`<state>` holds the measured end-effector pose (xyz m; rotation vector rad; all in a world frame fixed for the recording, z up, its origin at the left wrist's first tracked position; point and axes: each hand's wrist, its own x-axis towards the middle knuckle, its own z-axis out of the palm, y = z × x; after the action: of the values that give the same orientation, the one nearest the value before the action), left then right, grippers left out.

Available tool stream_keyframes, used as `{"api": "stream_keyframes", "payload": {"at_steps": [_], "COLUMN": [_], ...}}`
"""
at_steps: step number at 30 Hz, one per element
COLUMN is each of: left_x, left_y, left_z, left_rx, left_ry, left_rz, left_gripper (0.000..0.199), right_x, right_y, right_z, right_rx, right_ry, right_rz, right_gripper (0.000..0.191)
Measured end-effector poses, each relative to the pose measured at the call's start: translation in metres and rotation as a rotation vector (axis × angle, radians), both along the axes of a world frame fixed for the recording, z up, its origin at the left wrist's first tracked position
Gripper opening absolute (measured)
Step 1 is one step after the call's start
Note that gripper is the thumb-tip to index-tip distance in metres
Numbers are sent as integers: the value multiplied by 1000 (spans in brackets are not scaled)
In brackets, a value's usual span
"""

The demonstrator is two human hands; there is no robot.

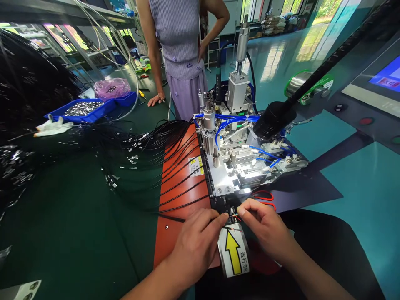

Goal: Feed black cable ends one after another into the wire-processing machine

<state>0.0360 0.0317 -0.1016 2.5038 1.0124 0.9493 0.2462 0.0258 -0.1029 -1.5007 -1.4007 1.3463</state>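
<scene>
My left hand [200, 237] is closed, thumb and forefinger pinching a thin black cable near its end. Just right of it, my right hand [265, 227] pinches at the cable's tip, where a short red wire end [238, 218] shows between the hands. Both hands are at the front edge of a metal machine [237, 162], above a plate with a yellow arrow [232, 254]. A stripped wire end [231, 228] lies across the top of that plate. Several black cables [181, 183] run side by side over an orange-red panel [187, 196] into the machine's edge.
Red-handled scissors [269, 195] lie beyond my right hand. Left stand a blue tray [93, 116] of small metal parts and a white glove [53, 127]. A person [181, 50] leans on the table behind. A solder spool [298, 85] and black flexible tube [276, 118] are at right.
</scene>
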Motion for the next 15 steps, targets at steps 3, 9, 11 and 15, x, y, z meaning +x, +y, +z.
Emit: {"api": "stream_keyframes", "payload": {"at_steps": [3, 9, 11, 15], "left_x": [-1, -1, -1, -1], "left_y": [1, 2, 3, 3], "left_z": [0, -7, -8, -7], "left_rx": [-8, -12, -10, -4], "left_ry": [0, -3, -2, 0], "left_rz": [-3, 21, 20, 22], "left_gripper": [33, 33, 34, 34], "right_x": [-2, -5, -6, -7], "right_y": [2, 5, 6, 8], "right_z": [-4, -9, -10, -14], "right_rx": [5, 2, 6, -8], "right_ry": [-19, -14, -20, -23], "right_rz": [-22, -64, -73, -80], "right_gripper": [31, 30, 31, 31]}}
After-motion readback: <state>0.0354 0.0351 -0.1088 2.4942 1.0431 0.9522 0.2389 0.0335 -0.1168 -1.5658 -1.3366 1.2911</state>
